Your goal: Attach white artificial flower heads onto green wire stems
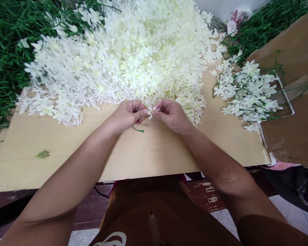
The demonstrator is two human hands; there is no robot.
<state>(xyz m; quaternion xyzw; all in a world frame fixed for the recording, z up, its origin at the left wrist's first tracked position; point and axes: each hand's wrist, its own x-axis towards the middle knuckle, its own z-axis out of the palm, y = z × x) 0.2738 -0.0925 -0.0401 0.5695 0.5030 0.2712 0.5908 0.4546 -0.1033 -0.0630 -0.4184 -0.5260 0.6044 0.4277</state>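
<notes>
A small white flower (150,112) is sitting between the two hands, over the middle of the counter (149,157) and just at the near edge of a large pile of white flowers (149,54). Its petals are spreading out toward the near side and the left, while a thin pale stalk is pointing right, so its long axis is running roughly left to right. A green stem (138,129) is showing below the left hand (128,116), its free tip pointing right; whether the fingers are gripping its other end, I cannot tell.

Pale characters are showing on a dark red surface (195,196) below the counter's near edge, too worn and turned to be read surely. A white curved print (113,238) is showing on the person's clothing.

The left hand is reaching in from the near left, its thumb and index finger closing narrowly at the flower's left side. The right hand (174,118) is mirroring it from the near right, its fingers pinching at the stalk side. Both forearms are slanting inward, thumbs facing each other. Far right, a bunch of white flowers with green stems (251,89) is lying beside some cardboard (297,51).
</notes>
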